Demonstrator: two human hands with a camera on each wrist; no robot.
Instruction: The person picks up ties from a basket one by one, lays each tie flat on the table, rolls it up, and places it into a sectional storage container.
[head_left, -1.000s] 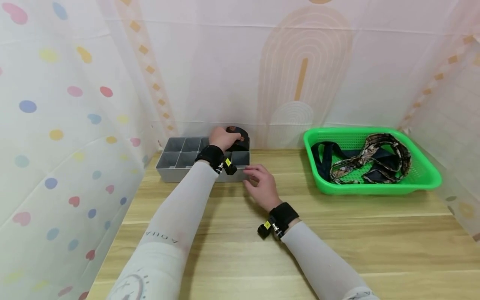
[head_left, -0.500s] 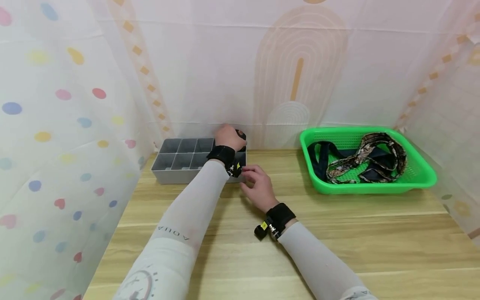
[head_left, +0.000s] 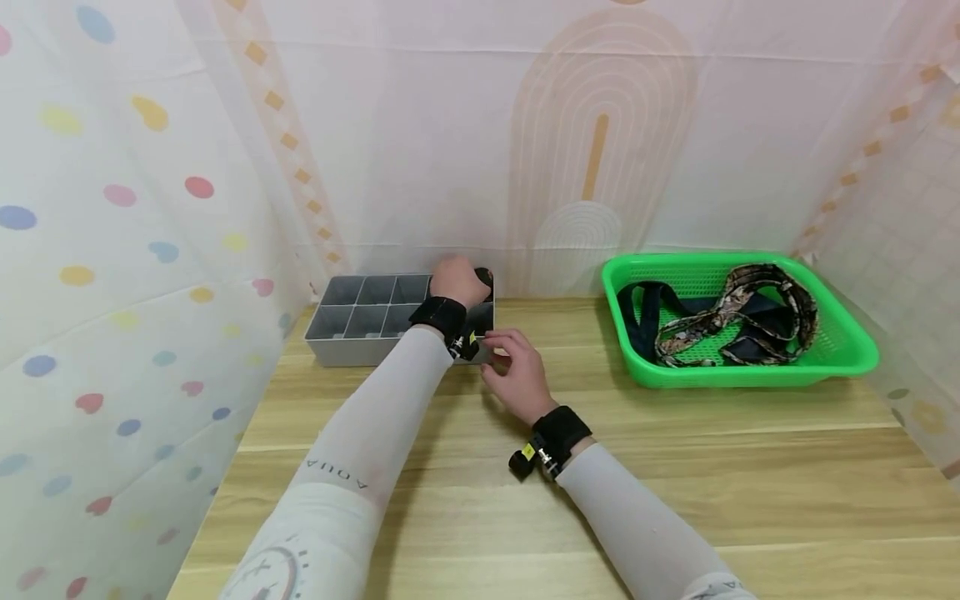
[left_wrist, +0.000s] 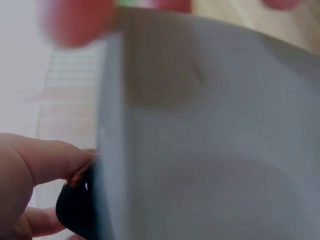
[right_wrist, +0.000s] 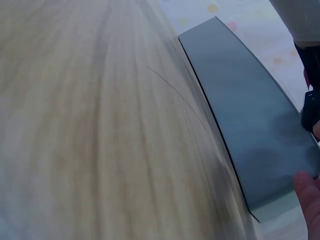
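At the grey compartment box (head_left: 352,353), my left hand (head_left: 456,282) reaches over the back right compartments. It pinches a rolled dark fabric band (head_left: 485,279) with an orange pattern, partly covered by the fingers and sitting low against the box. The left wrist view shows the thumb (left_wrist: 47,157) on top of the dark roll (left_wrist: 75,210), its lower part hidden behind the box wall. My right hand (head_left: 519,379) is at the box's front right corner, its fingers loosely bent. In the right wrist view a fingertip (right_wrist: 302,181) rests on the grey wall (right_wrist: 235,100) near that corner.
A green plastic basket (head_left: 757,379) stands on the right, holding a dark blue band (head_left: 645,312) and a floral band (head_left: 801,312). The wooden table (head_left: 675,467) ends against a patterned curtain (head_left: 420,150) behind the box and basket.
My left hand has moved right and pressed the rolled band lower toward the back right compartment, so less of it shows. The right hand stays at the box corner.
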